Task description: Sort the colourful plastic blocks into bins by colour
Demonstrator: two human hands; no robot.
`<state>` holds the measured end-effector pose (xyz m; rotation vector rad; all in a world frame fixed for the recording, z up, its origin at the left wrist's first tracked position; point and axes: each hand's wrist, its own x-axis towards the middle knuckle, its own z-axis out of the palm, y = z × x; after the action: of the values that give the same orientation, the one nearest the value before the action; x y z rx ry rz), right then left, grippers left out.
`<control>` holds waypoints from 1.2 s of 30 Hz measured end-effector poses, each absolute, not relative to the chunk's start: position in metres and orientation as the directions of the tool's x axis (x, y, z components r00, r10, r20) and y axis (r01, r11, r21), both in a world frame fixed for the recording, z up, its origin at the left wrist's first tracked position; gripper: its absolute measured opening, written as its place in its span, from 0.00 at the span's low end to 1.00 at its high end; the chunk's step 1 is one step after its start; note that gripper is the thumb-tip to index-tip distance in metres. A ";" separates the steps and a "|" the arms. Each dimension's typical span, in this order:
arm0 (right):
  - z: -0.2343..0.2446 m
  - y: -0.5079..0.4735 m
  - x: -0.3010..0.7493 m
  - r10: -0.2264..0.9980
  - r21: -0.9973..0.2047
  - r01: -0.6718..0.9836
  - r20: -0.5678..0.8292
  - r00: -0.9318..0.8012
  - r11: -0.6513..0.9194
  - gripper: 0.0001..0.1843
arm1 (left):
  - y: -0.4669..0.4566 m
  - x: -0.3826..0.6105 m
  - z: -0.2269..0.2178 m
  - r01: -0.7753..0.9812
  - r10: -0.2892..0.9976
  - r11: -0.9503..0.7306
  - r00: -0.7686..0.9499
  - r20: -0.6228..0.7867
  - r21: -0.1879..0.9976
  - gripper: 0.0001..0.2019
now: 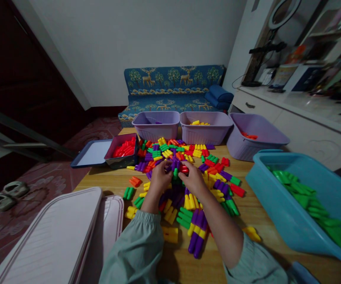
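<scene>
A heap of plastic building pieces (188, 157) in red, yellow, green, purple and orange covers the middle of the wooden table (114, 185). Both my hands reach into it side by side. My left hand (159, 178) is curled with its fingertips on purple pieces. My right hand (191, 179) is curled too, pinching a red piece (183, 169) next to a green one (175, 172). More joined pieces lie under my forearms.
Three lilac bins stand at the back: one (156, 125) holding a purple piece, one (205, 127) yellow, one (257, 136) red. A blue tub (291, 213) of green pieces sits right. A dark tin (123, 152) of red pieces and pink lids (60, 232) lie left.
</scene>
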<state>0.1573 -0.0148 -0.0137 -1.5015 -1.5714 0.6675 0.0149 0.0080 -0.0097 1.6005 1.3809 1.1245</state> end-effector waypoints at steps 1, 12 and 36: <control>-0.014 -0.014 0.158 0.976 -0.856 0.499 0.202 0.083 0.135 0.20 | 0.008 0.016 -0.008 0.243 0.997 -0.078 0.026 0.074 0.967 0.15; -0.015 -0.007 0.161 0.966 -0.949 0.239 0.237 0.104 0.207 0.09 | -0.003 0.022 0.013 -0.226 0.977 0.201 0.114 -0.179 0.953 0.28; 0.008 -0.018 0.163 0.962 -0.991 -0.063 0.098 0.256 0.118 0.20 | -0.005 0.024 0.016 -0.219 0.960 0.234 0.205 -0.190 0.947 0.16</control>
<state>0.1629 -0.0181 0.0077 -1.1838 -1.0151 0.9792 0.0239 -0.0047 0.0157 0.9579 0.9966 1.0277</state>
